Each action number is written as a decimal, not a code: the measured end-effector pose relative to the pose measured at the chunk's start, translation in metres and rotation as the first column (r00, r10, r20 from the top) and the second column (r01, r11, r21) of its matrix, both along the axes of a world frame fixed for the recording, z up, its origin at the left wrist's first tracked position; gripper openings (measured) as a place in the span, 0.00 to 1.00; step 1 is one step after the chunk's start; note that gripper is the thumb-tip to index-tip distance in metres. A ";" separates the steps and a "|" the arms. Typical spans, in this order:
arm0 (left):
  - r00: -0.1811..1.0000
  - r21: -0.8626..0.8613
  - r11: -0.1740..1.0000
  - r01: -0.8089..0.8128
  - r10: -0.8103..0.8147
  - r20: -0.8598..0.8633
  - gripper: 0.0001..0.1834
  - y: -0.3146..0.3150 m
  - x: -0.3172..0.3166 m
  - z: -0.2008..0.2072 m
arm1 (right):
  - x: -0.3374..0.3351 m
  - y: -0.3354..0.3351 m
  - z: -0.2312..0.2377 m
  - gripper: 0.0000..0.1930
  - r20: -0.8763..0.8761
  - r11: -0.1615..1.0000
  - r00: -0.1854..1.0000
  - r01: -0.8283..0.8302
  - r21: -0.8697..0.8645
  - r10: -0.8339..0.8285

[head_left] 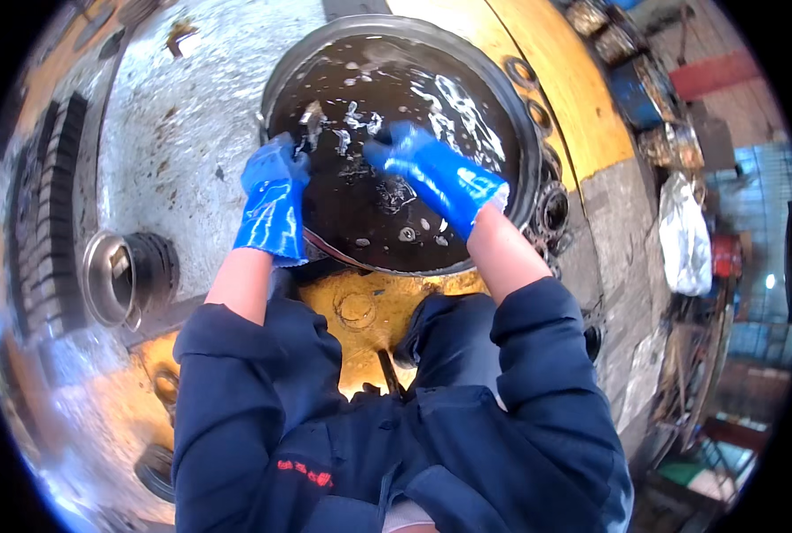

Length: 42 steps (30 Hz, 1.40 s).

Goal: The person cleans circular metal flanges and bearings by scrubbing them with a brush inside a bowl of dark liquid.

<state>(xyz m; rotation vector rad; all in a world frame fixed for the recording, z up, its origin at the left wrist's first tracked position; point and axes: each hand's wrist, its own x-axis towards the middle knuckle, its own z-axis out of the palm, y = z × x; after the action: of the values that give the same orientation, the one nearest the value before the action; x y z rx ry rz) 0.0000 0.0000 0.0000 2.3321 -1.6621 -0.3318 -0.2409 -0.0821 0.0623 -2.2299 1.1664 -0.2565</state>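
A wide round dark tub (276,67) stands before me, filled with murky brown liquid (360,186). The liquid is splashing and bright with reflections. My left hand (276,169), in a blue rubber glove, is curled closed at the tub's left rim. Just beyond its fingers is a shiny, pale shape (312,115); whether it is a held part or splashing liquid I cannot make out. My right hand (405,149), in a matching glove, is over the middle of the liquid. Its fingers look curled and are slightly smeared, with something dark at their tips.
Metal rings (538,115) lie along the tub's right side. At left are a metal cylinder (107,275) and a row of dark ribbed pieces (54,195) on a worn metal surface (183,115). A silvery bag (685,235) and a blue drum (636,93) stand at right.
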 end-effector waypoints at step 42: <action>0.935 0.065 0.989 0.135 -0.105 -0.338 0.19 -0.014 0.086 -0.022 | -0.567 0.092 -0.347 0.25 -0.678 0.190 0.026 0.967 -0.170 -0.735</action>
<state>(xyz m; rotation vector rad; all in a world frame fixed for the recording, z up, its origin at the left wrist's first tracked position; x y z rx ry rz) 0.0859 -0.0138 -0.0218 2.0883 -1.6487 -0.7931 -0.8079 0.0099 -0.2844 -0.8483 2.6971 0.3049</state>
